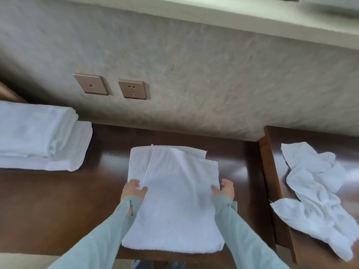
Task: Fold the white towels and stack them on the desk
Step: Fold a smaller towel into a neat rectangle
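Observation:
A white towel [174,199] lies partly folded on the dark wooden desk [58,200], its far layers offset and its near edge at the desk's front. My left hand [134,188] pinches the towel's left edge. My right hand [225,188] grips the right edge at the same height. A stack of folded white towels [38,136] rests at the desk's far left. Crumpled unfolded white towels [318,195] lie in a heap on the raised surface to the right.
A textured grey wall [194,74] runs behind the desk, with two bronze wall plates [132,89], one a socket. A raised wooden side surface [272,162] borders the desk on the right. Bare desk lies between the stack and the middle towel.

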{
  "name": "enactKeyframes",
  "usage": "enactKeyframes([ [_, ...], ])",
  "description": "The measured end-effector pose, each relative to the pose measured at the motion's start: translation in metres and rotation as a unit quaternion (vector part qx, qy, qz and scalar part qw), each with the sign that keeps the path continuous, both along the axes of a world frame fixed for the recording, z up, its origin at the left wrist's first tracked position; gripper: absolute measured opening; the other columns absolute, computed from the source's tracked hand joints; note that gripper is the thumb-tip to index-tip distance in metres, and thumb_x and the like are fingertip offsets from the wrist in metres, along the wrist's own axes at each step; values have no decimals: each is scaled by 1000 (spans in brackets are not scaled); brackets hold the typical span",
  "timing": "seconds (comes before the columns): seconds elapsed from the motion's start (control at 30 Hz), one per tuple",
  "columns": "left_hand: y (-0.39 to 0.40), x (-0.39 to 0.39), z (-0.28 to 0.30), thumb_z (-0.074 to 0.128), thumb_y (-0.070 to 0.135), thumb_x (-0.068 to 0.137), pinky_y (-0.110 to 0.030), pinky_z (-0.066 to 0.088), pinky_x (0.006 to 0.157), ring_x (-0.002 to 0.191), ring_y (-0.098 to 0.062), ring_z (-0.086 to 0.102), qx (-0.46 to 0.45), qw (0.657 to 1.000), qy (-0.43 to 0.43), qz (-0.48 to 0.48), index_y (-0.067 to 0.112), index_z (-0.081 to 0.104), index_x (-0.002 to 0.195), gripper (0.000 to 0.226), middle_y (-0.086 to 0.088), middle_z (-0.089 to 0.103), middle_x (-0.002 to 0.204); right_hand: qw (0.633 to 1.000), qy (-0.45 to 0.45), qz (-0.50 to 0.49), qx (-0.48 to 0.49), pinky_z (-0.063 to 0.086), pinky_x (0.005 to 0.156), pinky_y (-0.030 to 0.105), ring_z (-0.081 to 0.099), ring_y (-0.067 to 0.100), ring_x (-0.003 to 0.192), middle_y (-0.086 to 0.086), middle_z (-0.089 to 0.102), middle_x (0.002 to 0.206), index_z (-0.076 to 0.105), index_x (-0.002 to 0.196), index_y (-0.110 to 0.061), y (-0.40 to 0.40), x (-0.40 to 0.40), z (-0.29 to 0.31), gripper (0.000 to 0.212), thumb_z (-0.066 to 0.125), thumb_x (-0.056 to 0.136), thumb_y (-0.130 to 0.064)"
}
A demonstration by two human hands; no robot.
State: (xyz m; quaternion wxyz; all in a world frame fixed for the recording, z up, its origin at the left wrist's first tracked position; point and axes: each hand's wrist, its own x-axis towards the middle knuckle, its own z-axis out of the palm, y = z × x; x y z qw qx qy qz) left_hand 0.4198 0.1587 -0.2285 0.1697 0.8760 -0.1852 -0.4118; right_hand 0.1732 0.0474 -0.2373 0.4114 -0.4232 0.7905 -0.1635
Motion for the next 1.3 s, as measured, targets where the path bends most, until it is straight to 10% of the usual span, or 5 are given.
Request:
enactKeyframes([
  [0.23, -73, 7, -25, 67, 25, 82, -33, 47, 89, 105, -27, 58, -92, 993, 22, 66, 9, 49, 124, 49, -9, 51, 122, 992, 98, 9, 81, 42, 89, 28, 53, 29, 117, 11, 55, 124, 50, 124, -13, -65, 23, -25, 55, 71, 73, -22],
  [0.33, -89, 7, -28, 68, 34, 82, -27, 44, 79, 96, -23, 60, -81, 993, 37, 74, 11, 49, 119, 48, 0, 58, 96, 992, 96, 64, 55, 41, 77, 27, 59, 28, 94, 10, 63, 92, 60, 87, -15, -65, 24, -24, 16, 69, 76, -23],
  [0.7, -79, 20, 13, 60, 4, 80, -25, 37, 63, 61, -16, 41, -231, 949, 42, 208, 21, 46, 71, 24, 3, 46, 65, 963, -254, 85, -30, 27, 50, 24, 29, 10, 52, -3, 35, 54, 36, 58, -14, -40, 20, 47, 26, 58, 62, 1],
  [1.07, -86, 68, -32, 67, 21, 84, -31, 43, 95, 112, -26, 58, -147, 967, 54, 201, 7, 54, 126, 47, -11, 62, 120, 991, 10, 132, 35, 38, 91, 29, 50, 29, 117, 16, 56, 127, 51, 130, -10, -95, 73, -12, 44, 58, 88, -18],
  [1.3, -85, 82, -36, 61, 23, 88, -33, 48, 93, 96, -30, 61, -124, 984, -67, 110, 5, 65, 106, 27, -8, 63, 101, 982, 17, 185, -38, 33, 74, 18, 55, 19, 89, 5, 64, 97, 72, 91, -12, -106, 70, -18, 19, 58, 80, -19],
])
